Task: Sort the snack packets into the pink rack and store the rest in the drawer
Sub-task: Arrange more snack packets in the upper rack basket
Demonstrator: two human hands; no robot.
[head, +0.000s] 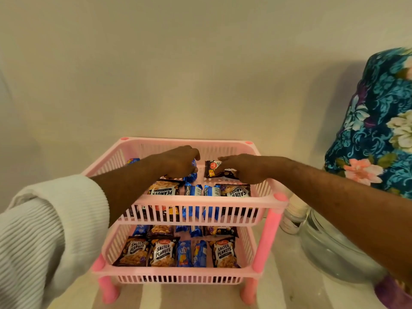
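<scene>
A pink rack (200, 202) of two tiers stands against the far wall. Both hands reach into the far part of its top tier. The left hand (178, 162) has its fingers curled round a blue packet (192, 173), which sits far and centre in the tier; its long axis cannot be told under the fingers. The right hand (243, 167) lies with straight fingers pressed flat on a dark peanut packet (214, 169), just right of the blue one, its long axis running left to right. Nearer in the top tier lie more packets with their print upside down. In the bottom tier, salted peanut packets (163, 252) and blue biscuit packets (184, 253) lie in a row, long axes running near to far, print upright. A floral cloth (376, 121) hangs at the right.
</scene>
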